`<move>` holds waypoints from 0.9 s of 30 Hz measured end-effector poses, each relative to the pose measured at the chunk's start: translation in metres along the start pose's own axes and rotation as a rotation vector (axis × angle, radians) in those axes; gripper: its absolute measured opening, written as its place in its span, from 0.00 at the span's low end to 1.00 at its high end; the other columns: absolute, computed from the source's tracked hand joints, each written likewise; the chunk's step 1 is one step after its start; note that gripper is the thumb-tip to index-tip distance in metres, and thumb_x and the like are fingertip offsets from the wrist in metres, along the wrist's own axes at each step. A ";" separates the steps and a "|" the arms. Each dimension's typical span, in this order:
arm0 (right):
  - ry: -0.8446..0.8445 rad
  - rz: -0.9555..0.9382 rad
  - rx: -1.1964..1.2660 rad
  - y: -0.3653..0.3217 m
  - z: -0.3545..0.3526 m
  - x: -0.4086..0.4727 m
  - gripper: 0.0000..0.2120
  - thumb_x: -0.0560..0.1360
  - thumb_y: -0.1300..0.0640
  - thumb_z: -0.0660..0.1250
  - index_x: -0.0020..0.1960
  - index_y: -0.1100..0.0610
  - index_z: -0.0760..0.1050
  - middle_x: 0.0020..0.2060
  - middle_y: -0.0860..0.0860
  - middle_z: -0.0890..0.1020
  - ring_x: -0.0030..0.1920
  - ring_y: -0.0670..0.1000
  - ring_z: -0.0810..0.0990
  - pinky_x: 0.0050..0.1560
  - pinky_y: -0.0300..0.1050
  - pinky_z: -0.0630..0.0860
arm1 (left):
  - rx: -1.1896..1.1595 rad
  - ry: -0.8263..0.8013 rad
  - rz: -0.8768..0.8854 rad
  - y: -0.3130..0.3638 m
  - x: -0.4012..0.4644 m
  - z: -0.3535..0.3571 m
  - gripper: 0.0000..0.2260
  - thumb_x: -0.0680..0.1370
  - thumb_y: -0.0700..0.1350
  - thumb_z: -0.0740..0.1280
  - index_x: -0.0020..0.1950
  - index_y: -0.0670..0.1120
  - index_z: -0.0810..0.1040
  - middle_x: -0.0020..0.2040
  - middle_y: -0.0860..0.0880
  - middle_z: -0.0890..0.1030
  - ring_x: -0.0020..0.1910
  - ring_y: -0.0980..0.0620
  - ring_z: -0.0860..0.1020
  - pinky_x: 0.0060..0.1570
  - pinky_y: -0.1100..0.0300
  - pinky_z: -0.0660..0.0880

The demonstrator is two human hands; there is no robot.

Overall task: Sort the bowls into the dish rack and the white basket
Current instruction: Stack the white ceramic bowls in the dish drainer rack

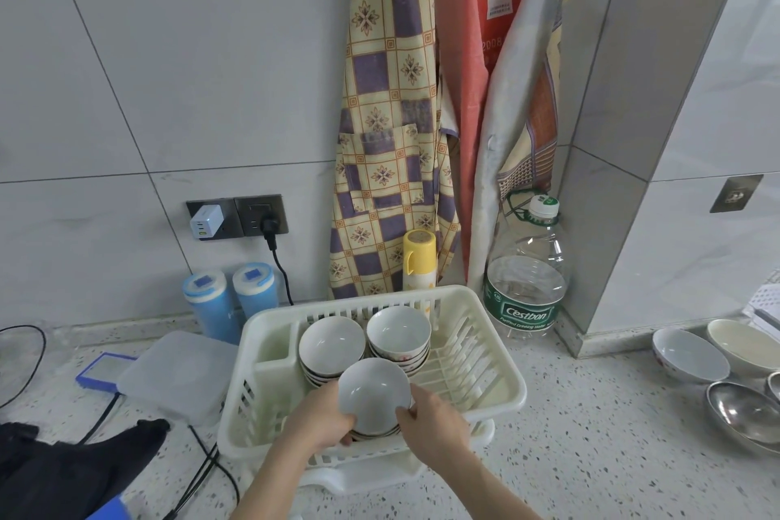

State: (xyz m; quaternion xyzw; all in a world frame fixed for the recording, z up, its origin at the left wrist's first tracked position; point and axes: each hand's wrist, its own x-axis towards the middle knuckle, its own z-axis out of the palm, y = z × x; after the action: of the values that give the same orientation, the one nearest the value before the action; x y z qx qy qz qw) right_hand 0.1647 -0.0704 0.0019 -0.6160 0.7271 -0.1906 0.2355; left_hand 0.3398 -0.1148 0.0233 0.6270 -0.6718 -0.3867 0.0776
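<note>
A white plastic dish rack [498, 386] stands on the speckled counter in front of me. Inside it are three stacks of white bowls: one at the back left [331, 340], one at the back right [399, 329], and a near stack [373, 393]. My left hand [318, 420] grips the left side of the near stack and my right hand [430, 418] grips its right side. Whether the stack rests on the rack floor is hidden by my hands. Two more bowls [688, 355] lie on the counter at the far right. No white basket can be told apart in view.
Steel ladles [743, 410] lie right of the loose bowls. A big water bottle [525, 270] and a yellow flask [418, 260] stand behind the rack. Left are a clear lidded box [177, 372], two blue canisters [230, 300], cables and a black cloth [63, 469].
</note>
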 end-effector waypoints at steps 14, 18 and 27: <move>0.019 -0.009 0.058 0.005 0.003 -0.003 0.15 0.80 0.46 0.60 0.62 0.53 0.71 0.47 0.51 0.83 0.49 0.54 0.81 0.43 0.44 0.73 | -0.296 0.295 -0.139 -0.003 -0.004 0.005 0.13 0.73 0.49 0.69 0.57 0.53 0.72 0.29 0.50 0.84 0.33 0.54 0.83 0.38 0.57 0.77; 0.002 -0.065 0.126 0.011 0.001 -0.008 0.15 0.80 0.48 0.60 0.64 0.53 0.71 0.47 0.51 0.83 0.49 0.53 0.81 0.46 0.46 0.77 | -0.385 0.452 -0.126 -0.005 -0.007 0.007 0.07 0.77 0.47 0.67 0.54 0.49 0.77 0.31 0.49 0.84 0.37 0.50 0.83 0.41 0.54 0.77; -0.423 -0.137 0.546 0.065 -0.048 -0.036 0.20 0.79 0.53 0.60 0.70 0.52 0.72 0.37 0.40 0.83 0.31 0.44 0.72 0.32 0.35 0.72 | -0.967 0.644 -0.018 0.046 -0.020 0.035 0.04 0.79 0.45 0.66 0.50 0.47 0.79 0.28 0.47 0.78 0.18 0.58 0.62 0.18 0.68 0.57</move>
State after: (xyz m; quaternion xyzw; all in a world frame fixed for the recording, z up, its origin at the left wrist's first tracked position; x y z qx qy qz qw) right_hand 0.0891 -0.0241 0.0079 -0.6035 0.5414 -0.2618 0.5236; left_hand 0.2871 -0.0858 0.0357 0.6120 -0.3559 -0.4401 0.5524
